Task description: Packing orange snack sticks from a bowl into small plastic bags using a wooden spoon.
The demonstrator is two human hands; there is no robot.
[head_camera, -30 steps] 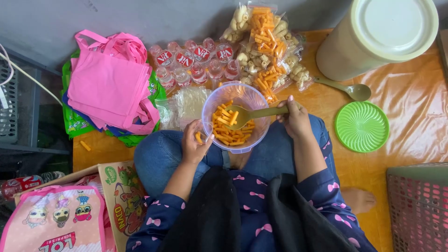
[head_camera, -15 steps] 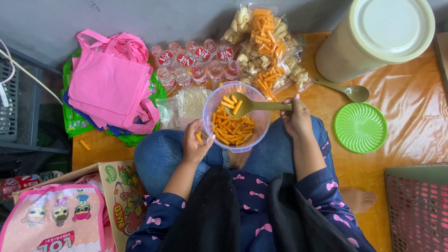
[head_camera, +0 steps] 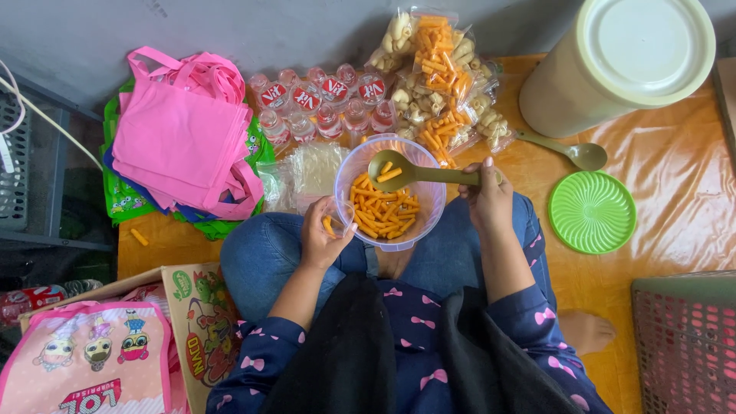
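The right hand (head_camera: 487, 201) gripped a spoon (head_camera: 414, 172) over the bowl (head_camera: 389, 201); the left hand (head_camera: 323, 234) pinched a small clear bag (head_camera: 337, 217). Pink bags (head_camera: 180, 142) lay left, and snack packets (head_camera: 437, 84) sat beyond the bowl.

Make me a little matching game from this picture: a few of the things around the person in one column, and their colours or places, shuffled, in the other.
Things:
1. spoon in the right hand
2. round lid
3. stack of cloth bags
4. big tub

Descriptions:
A. pink, far left on the floor
B. green, lying flat right of the knee
C. cream, top right corner
D. carrying a few orange sticks over the clear bowl

Pairs: 1-D, 2-B, 3-A, 4-C
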